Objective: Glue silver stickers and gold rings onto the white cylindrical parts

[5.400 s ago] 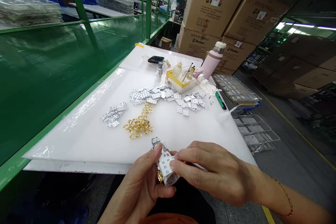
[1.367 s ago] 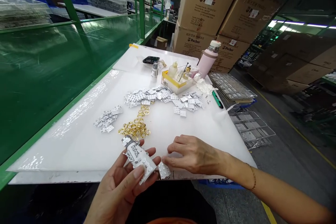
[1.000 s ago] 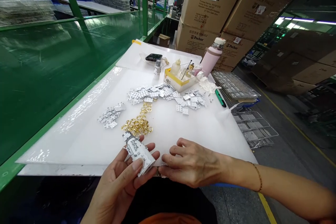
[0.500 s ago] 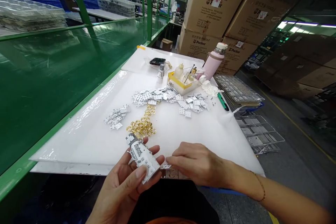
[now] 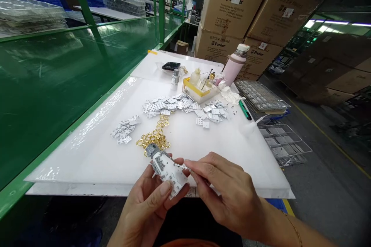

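A small white and grey model tower [image 5: 169, 170] lies tilted in my left hand [image 5: 153, 204], whose thumb and fingers are closed around it. Its grey top points up and to the left. My right hand [image 5: 228, 191] is pinched at the tower's right side, holding a small white plate [image 5: 184, 167] that shows only as a thin edge. Whether that plate touches the tower I cannot tell. Just beyond the tower lies a pile of gold rings [image 5: 153, 138]. Small white plates with dots [image 5: 174, 105] are heaped behind the rings, and a smaller heap of plates [image 5: 124, 129] is to the left.
A second model tower [image 5: 175, 78] stands near a black phone [image 5: 171, 66]. A yellow-edged tray [image 5: 199, 93] holds bottles, with a pink flask [image 5: 235, 65] beside it. At right are a green pen [image 5: 245, 110] and crumpled tissue [image 5: 230, 95]. Cartons [image 5: 232, 7] are stacked behind.
My right hand has moved up against the tower's side with the small plate, now seen nearly edge-on. My left hand has shifted right and turned the tower so that its lower end shows differently.
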Demonstrator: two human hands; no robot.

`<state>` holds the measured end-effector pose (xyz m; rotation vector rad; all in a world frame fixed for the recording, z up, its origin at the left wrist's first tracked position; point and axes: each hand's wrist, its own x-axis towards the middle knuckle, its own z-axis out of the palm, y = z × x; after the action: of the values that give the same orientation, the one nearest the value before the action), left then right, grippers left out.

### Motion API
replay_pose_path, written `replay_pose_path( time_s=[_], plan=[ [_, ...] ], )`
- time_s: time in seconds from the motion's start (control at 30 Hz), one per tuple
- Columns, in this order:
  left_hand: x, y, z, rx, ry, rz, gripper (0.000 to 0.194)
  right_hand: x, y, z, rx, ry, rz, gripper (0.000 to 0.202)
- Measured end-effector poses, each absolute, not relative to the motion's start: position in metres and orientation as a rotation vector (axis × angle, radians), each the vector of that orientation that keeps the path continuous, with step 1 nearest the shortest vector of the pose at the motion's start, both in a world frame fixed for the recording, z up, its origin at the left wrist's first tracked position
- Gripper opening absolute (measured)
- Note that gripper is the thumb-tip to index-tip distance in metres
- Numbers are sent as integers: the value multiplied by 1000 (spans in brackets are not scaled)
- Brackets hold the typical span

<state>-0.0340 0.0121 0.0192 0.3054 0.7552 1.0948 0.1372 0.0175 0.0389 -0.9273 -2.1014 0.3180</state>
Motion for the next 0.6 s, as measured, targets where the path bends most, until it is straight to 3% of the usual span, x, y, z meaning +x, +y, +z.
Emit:
replay_pose_path(
  time_s=[0.6],
  plan=[
    [-29,12,31,228,765,1079,28,139,13,32,-873,-2137,297,35]
  ],
)
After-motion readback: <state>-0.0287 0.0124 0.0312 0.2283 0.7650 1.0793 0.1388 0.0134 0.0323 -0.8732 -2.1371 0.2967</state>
